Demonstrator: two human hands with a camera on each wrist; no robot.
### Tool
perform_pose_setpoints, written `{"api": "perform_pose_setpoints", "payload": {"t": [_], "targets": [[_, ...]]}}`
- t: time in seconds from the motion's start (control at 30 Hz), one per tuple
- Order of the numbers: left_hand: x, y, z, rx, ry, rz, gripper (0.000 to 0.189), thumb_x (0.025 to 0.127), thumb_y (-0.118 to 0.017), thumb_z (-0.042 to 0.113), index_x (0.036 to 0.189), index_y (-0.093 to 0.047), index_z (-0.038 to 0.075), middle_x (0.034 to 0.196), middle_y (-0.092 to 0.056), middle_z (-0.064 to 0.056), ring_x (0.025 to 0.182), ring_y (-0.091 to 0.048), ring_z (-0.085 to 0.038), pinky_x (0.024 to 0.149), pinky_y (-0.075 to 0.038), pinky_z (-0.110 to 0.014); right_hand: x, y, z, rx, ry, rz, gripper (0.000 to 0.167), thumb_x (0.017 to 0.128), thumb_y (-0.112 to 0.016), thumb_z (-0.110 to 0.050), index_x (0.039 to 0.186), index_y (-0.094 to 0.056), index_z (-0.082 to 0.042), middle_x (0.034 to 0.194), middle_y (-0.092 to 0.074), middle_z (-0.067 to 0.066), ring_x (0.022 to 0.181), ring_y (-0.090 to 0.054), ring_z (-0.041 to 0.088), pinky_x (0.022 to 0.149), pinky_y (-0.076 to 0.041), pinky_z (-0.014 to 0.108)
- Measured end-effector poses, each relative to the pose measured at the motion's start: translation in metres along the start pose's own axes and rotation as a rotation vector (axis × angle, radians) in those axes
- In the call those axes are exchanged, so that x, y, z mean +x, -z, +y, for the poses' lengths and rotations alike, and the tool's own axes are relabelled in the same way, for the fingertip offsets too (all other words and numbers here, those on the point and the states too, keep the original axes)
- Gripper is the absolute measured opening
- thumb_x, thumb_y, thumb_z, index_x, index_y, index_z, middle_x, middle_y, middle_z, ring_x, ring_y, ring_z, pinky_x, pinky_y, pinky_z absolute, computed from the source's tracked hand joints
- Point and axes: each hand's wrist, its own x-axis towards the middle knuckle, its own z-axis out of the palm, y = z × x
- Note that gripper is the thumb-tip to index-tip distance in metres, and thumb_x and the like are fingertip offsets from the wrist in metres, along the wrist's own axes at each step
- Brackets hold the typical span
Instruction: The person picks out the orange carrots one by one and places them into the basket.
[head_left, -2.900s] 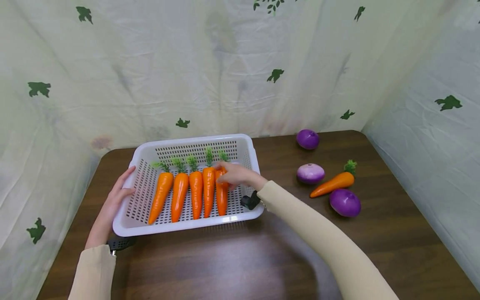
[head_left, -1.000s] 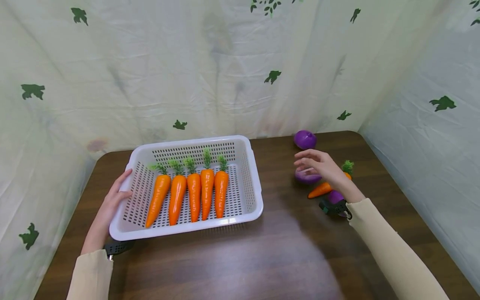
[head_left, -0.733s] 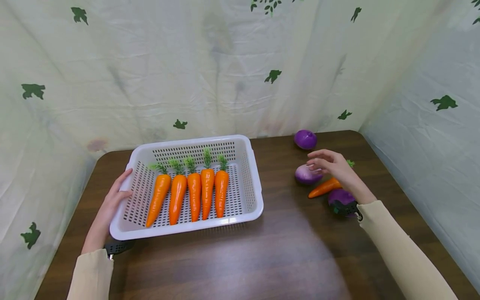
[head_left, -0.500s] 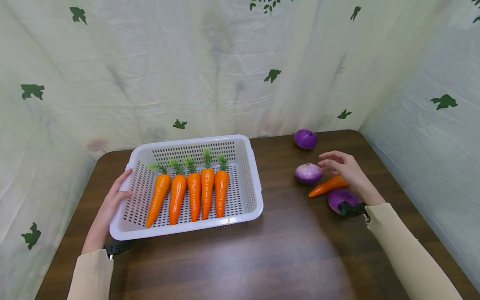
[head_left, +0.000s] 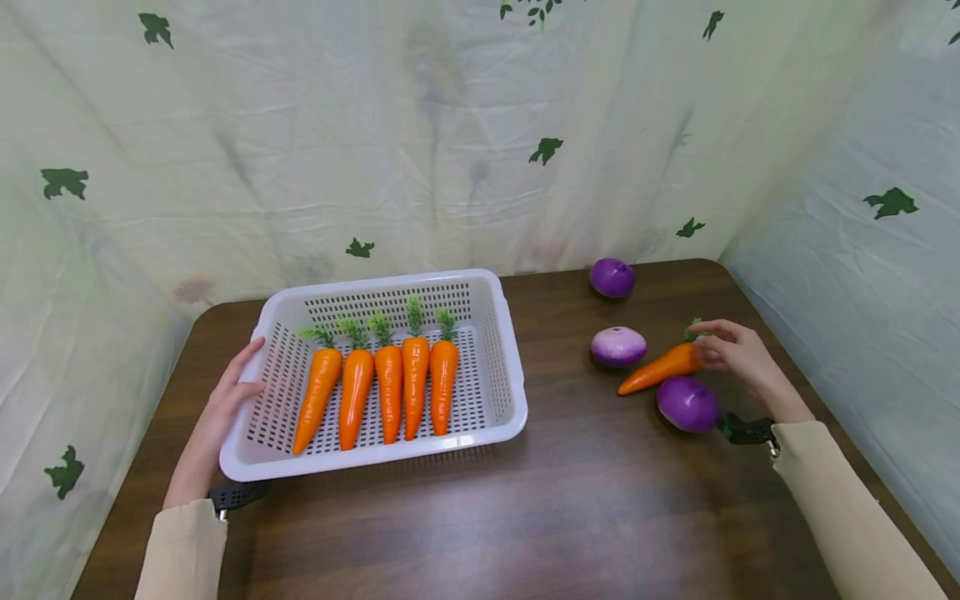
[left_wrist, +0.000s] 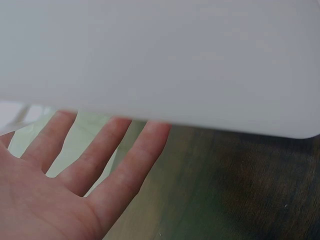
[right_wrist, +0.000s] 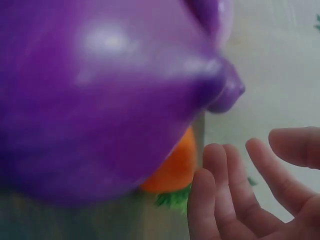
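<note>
In the head view my left hand [head_left: 213, 421] is at the left side of a white perforated plastic basket [head_left: 375, 456]. The left wrist view shows its fingers extended, their tips right at the basket's edge. Several orange carrots [head_left: 356, 400] with green tops lie side by side inside. On the right, my right hand [head_left: 742, 360] is over the leafy end of a loose carrot [head_left: 658, 371], fingertips close to its top. Its fingers are slightly bent in the right wrist view, thumb apart, with nothing between them. A purple onion [head_left: 687, 405] lies just in front of that carrot.
A paler purple onion [head_left: 618, 347] sits left of the loose carrot's middle, and another dark purple onion [head_left: 612, 277] stands near the table's back edge. A pale curtain [head_left: 450, 150] with green leaf shapes hangs behind and beside the brown table [head_left: 525, 533].
My right hand left the rightmost carrot in the basket, moved right over the pale onion, and now is at the loose carrot's leafy end. My left hand stays at the basket.
</note>
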Motion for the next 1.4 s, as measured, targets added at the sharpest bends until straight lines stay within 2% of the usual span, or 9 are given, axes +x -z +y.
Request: {"api": "perform_pose_setpoints", "payload": {"t": [0.23,0.37,0.57,0.7,0.83,1.0,1.1,1.23,1.4], "targets": [[-0.001,0.0,0.002,0.014,0.007,-0.001,0.059,0.102,-0.04,0.022,0.152,-0.015,0.04,0.148,-0.015,-0.014,0.098,-0.056,-0.004,0.071,-0.055,-0.029,-0.001,0.003,0.017,-0.075,-0.069,-0.064,0.048,0.101,-0.046,-0.019,0.135,-0.038,0.013,0.117,-0.057,0.03,0.083,-0.064,0.01,0.073,-0.054,0.027],[-0.002,-0.001,0.003,0.007,0.01,-0.011,0.059,0.102,-0.039,0.023,0.152,-0.015,0.04,0.147,-0.014,-0.015,0.098,-0.056,-0.004,0.07,-0.055,-0.031,-0.002,0.001,0.021,-0.07,-0.105,-0.106,0.051,0.101,-0.045,-0.02,0.14,-0.033,0.012,0.125,-0.047,0.037,0.085,-0.063,0.013,0.074,-0.054,0.029],[-0.003,-0.002,0.003,0.01,0.006,-0.009,0.058,0.102,-0.039,0.023,0.152,-0.015,0.039,0.146,-0.015,-0.016,0.098,-0.056,-0.004,0.07,-0.056,-0.031,0.002,-0.002,0.023,-0.069,-0.113,-0.171,0.055,0.102,-0.043,-0.022,0.144,-0.025,0.009,0.128,-0.04,0.04,0.095,-0.063,0.029,0.079,-0.054,0.037],[-0.002,-0.001,0.003,0.014,0.014,0.002,0.059,0.102,-0.04,0.023,0.152,-0.015,0.04,0.147,-0.015,-0.016,0.098,-0.056,-0.004,0.071,-0.055,-0.03,0.005,-0.003,0.026,-0.026,-0.105,-0.193,0.056,0.103,-0.042,-0.021,0.145,-0.022,0.01,0.131,-0.037,0.04,0.101,-0.062,0.034,0.083,-0.053,0.034],[-0.001,-0.001,0.003,0.014,0.017,0.007,0.059,0.102,-0.04,0.023,0.152,-0.015,0.04,0.147,-0.015,-0.016,0.098,-0.056,-0.004,0.071,-0.055,-0.03,0.008,-0.003,0.029,0.057,-0.078,-0.191,0.054,0.103,-0.043,-0.018,0.143,-0.023,0.012,0.13,-0.036,0.038,0.098,-0.064,0.025,0.083,-0.052,0.028],[-0.003,-0.003,0.003,0.022,0.01,0.002,0.059,0.102,-0.04,0.024,0.152,-0.015,0.04,0.147,-0.016,-0.015,0.098,-0.056,-0.004,0.072,-0.055,-0.031,0.009,-0.003,0.031,0.129,-0.028,-0.157,0.051,0.102,-0.046,-0.016,0.14,-0.027,0.012,0.123,-0.043,0.029,0.092,-0.065,0.014,0.081,-0.053,0.027],[-0.004,-0.004,0.003,0.028,0.007,0.0,0.059,0.102,-0.04,0.025,0.152,-0.015,0.04,0.148,-0.015,-0.016,0.098,-0.056,-0.004,0.072,-0.055,-0.031,0.009,-0.003,0.03,0.196,0.007,-0.128,0.041,0.101,-0.049,-0.014,0.134,-0.037,0.007,0.113,-0.054,0.014,0.088,-0.065,0.013,0.079,-0.054,0.028],[-0.003,-0.003,0.003,0.024,0.008,-0.001,0.059,0.102,-0.04,0.024,0.152,-0.014,0.04,0.148,-0.014,-0.016,0.099,-0.056,-0.004,0.072,-0.055,-0.031,0.009,-0.003,0.023,0.235,0.039,-0.088,0.029,0.099,-0.053,-0.012,0.126,-0.048,-0.005,0.101,-0.058,0.0,0.083,-0.066,0.012,0.075,-0.055,0.027],[-0.002,-0.003,0.004,0.029,0.007,0.004,0.059,0.102,-0.04,0.024,0.152,-0.015,0.04,0.148,-0.015,-0.016,0.098,-0.056,-0.005,0.071,-0.055,-0.031,0.009,-0.004,0.012,0.173,0.053,-0.047,0.032,0.099,-0.053,-0.018,0.128,-0.046,-0.006,0.107,-0.052,0.01,0.084,-0.064,0.01,0.076,-0.055,0.027]]}}
